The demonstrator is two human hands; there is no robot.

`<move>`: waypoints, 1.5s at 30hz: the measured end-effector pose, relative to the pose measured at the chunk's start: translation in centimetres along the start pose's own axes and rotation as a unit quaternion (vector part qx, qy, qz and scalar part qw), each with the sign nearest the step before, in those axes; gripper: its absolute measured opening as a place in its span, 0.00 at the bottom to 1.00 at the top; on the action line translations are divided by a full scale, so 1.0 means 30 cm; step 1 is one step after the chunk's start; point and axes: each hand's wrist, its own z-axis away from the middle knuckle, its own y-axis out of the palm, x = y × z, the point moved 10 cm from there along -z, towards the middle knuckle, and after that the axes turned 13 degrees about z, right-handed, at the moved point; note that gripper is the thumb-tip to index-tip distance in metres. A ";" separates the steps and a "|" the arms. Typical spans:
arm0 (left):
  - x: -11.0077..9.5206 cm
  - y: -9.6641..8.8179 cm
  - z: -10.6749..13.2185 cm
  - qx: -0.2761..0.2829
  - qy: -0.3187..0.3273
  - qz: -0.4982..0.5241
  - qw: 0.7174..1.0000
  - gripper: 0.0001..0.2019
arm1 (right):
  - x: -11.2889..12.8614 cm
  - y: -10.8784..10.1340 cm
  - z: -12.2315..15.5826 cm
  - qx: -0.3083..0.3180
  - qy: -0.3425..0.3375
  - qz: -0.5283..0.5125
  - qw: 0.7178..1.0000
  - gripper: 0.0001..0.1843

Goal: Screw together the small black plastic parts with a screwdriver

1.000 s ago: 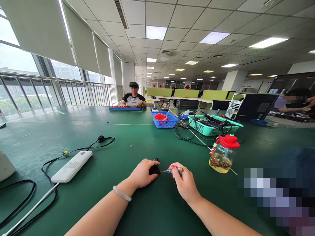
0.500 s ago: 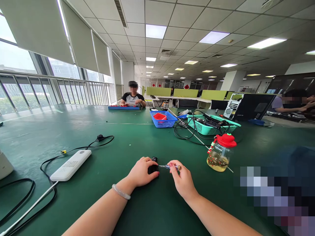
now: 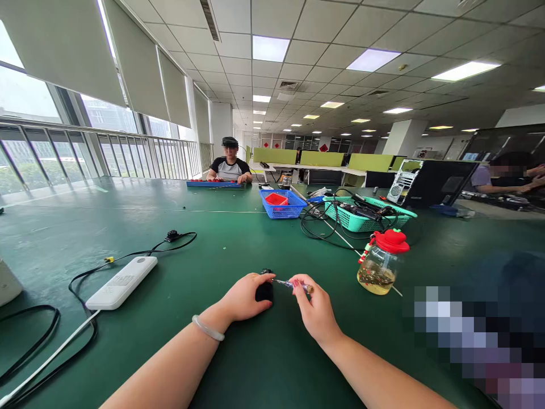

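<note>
My left hand (image 3: pixel 246 296), a pale bangle on its wrist, is closed around a small black object (image 3: pixel 264 291) on the green table. The fingers cover part of that object, so its kind is unclear. A dark knobbed piece (image 3: pixel 266 271) shows just beyond the fingertips. Between thumb and fingers of my right hand (image 3: pixel 313 301) is a slim screwdriver (image 3: pixel 300 284) with a clear, patterned handle. Its metal shaft points left, and the tip meets the far edge of the black object, beside my left fingertips.
A red-lidded jar (image 3: pixel 378 267) stands to the right. Behind it are a teal basket (image 3: pixel 357 222) of cables and a blue basket (image 3: pixel 283 211). A white power strip (image 3: pixel 123 282) and black cord lie left. Another person (image 3: pixel 230 165) sits across the table (image 3: pixel 204 238).
The screwdriver's tip has shifted slightly away from me and now slants up toward the black object's far end. More of the black object shows between my left thumb and fingers.
</note>
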 end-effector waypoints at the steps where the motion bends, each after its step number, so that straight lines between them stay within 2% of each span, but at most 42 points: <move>1: 0.004 0.002 -0.001 0.001 -0.002 0.003 1.000 0.34 | 0.006 0.002 0.000 0.001 -0.008 0.005 1.000 0.18; 4: 0.011 0.006 -0.003 0.002 0.002 0.015 1.000 0.34 | 0.046 -0.010 0.002 -0.013 -0.049 0.026 0.998 0.13; 7: 0.016 0.004 -0.005 -0.007 0.004 0.024 1.000 0.38 | 0.145 -0.061 0.030 -0.065 -0.144 0.054 0.986 0.09; 12: 0.023 0.004 -0.010 -0.021 0.010 0.021 1.000 0.42 | 0.362 -0.133 0.176 -0.119 -0.372 0.065 0.918 0.14; 14: 0.025 0.005 -0.012 -0.022 0.015 0.016 1.000 0.41 | 0.406 -0.144 0.221 -0.130 -0.417 0.065 0.897 0.13; 21: 0.013 -0.004 -0.016 -0.026 0.027 -0.009 0.999 0.25 | 0.400 -0.152 0.190 -0.145 -0.384 0.078 0.909 0.13; 39: 0.040 -0.003 -0.019 -0.037 0.003 -0.014 0.999 0.27 | 0.410 -0.140 0.197 -0.125 -0.394 0.072 0.908 0.13; 45: 0.037 -0.008 -0.016 -0.037 -0.006 -0.017 0.999 0.26 | 0.416 -0.149 0.199 -0.136 -0.396 0.079 0.905 0.13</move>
